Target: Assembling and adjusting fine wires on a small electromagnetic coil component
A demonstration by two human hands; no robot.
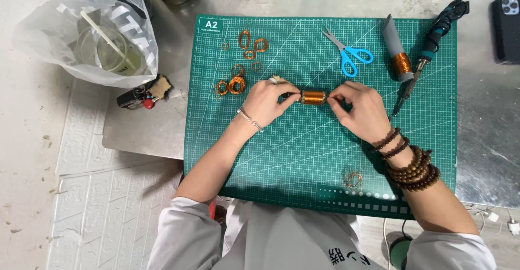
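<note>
The left hand (266, 101) and the right hand (362, 107) each pinched one end of a small copper wire coil (313, 98), holding it level just above the middle of the green cutting mat (271, 161). Loose copper wire loops (236, 83) lay on the mat near the left hand, and blue-handled scissors (349, 53) lay beyond the coil. A second copper spool (401, 63) and a soldering iron (428, 53) rested toward the mat's right edge, well apart from both hands.
</note>
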